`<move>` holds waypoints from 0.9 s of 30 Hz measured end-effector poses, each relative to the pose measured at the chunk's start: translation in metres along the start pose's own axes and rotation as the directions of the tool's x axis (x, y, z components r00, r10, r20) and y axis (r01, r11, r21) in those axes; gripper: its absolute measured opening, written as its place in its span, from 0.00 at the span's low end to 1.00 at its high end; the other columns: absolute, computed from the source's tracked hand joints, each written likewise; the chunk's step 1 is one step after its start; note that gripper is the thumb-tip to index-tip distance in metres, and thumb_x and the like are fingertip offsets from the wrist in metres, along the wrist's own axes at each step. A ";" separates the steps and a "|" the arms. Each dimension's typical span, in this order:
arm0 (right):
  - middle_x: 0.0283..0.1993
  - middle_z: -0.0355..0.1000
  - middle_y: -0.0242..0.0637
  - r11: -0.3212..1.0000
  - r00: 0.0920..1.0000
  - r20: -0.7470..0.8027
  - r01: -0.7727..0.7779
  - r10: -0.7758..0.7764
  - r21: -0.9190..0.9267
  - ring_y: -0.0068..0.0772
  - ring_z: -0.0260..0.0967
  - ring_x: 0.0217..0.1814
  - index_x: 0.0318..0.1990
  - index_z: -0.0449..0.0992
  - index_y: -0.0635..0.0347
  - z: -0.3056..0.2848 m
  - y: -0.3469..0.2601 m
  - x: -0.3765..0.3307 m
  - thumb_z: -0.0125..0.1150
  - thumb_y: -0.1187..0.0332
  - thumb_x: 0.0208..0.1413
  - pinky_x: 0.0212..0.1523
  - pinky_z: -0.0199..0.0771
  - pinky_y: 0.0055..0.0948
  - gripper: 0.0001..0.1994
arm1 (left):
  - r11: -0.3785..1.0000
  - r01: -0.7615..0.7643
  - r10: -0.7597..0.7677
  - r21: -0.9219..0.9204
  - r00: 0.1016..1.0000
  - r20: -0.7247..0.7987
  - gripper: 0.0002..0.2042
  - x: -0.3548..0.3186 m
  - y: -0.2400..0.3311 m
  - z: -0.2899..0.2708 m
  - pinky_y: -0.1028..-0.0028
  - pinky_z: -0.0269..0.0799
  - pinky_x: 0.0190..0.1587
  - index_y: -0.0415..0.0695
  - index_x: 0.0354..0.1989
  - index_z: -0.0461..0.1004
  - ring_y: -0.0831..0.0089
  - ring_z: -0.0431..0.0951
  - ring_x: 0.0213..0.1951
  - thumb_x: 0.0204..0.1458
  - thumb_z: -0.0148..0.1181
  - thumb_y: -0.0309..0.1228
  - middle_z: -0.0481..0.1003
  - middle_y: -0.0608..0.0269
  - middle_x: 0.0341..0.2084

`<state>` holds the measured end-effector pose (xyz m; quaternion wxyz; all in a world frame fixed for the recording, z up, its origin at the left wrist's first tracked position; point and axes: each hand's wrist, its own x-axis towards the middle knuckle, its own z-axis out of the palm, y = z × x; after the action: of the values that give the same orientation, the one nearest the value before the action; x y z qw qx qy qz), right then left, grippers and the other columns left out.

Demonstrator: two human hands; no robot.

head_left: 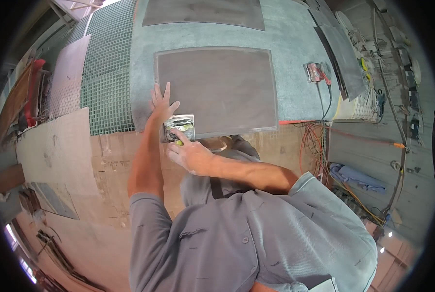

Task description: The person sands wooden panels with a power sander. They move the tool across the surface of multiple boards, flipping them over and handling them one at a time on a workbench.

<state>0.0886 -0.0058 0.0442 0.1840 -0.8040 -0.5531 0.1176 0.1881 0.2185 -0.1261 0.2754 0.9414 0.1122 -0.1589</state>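
A grey-brown rectangular panel [222, 92] with a paler border lies on the blue-green table top. My left hand [163, 103] presses flat on the panel's left part near its lower left corner, fingers spread and holding nothing. Just below it, at that same corner, sits a square-padded palm sander [179, 127] with a dusty grey and yellow-green body. My right hand [190, 155] grips the sander from its near side, with one finger stretched over the top. My right palm and part of the sander's body are hidden.
Another dark panel [203, 12] lies at the table's far side. A red power sander [317, 73] with a cord rests to the right, near stacked dark sheets [341, 61]. Green grating [108, 73] covers the left. Orange hoses [312, 146] hang at the near right edge.
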 end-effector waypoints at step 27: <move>0.66 0.75 0.36 0.997 0.997 -0.069 -0.037 0.042 0.069 0.63 0.51 0.86 0.59 0.81 0.57 -0.026 0.077 -0.124 0.60 0.71 0.64 0.55 0.92 0.41 0.17 | 0.997 0.026 -0.022 -0.071 0.998 0.052 0.49 0.000 0.011 -0.009 0.31 0.26 0.79 0.64 0.88 0.39 0.35 0.24 0.84 0.65 0.60 0.58 0.25 0.42 0.86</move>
<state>0.1194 -0.1507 0.0326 0.2279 -0.8117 -0.5261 0.1116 0.1930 0.2144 -0.1138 0.3097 0.9252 0.1222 -0.1821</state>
